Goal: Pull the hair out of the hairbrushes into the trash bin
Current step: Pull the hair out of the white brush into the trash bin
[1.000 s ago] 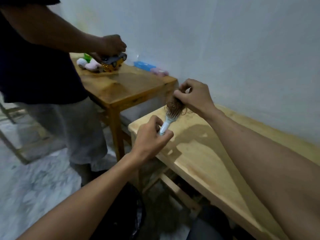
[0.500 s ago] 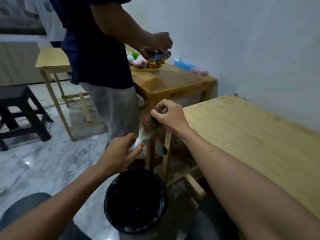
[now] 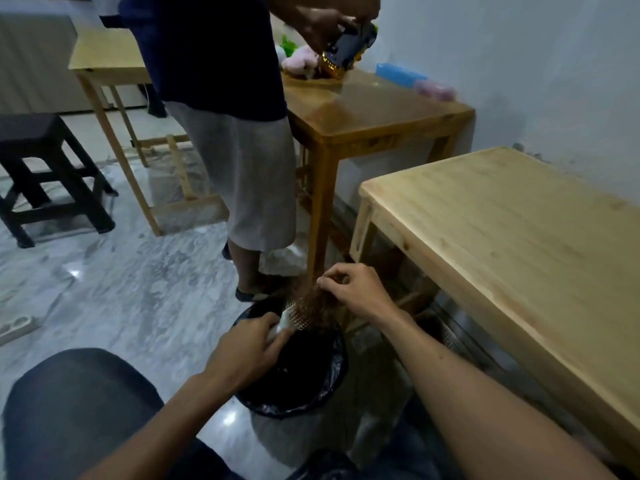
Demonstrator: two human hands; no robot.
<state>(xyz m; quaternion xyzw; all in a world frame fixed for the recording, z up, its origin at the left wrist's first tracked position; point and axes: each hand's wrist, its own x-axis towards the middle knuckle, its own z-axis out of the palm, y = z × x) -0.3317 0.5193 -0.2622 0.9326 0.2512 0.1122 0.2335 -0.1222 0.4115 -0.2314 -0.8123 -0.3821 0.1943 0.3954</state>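
The left hand [image 3: 244, 344] grips the pale handle of the hairbrush [image 3: 294, 315], holding it over the open trash bin [image 3: 304, 389], which has a black liner. The brush head points up and to the right, matted with brown hair [image 3: 320, 303]. The right hand [image 3: 356, 285] sits just beyond the brush head, fingertips pinching the hair. A light wooden table [image 3: 519, 237] stands to the right.

The hairbrush [image 3: 294, 315] handle is hidden inside the left hand [image 3: 244, 346]. The trash bin [image 3: 311, 393] interior is too dark to be made out. The standing person [image 3: 221, 98] is cut off above the chest.
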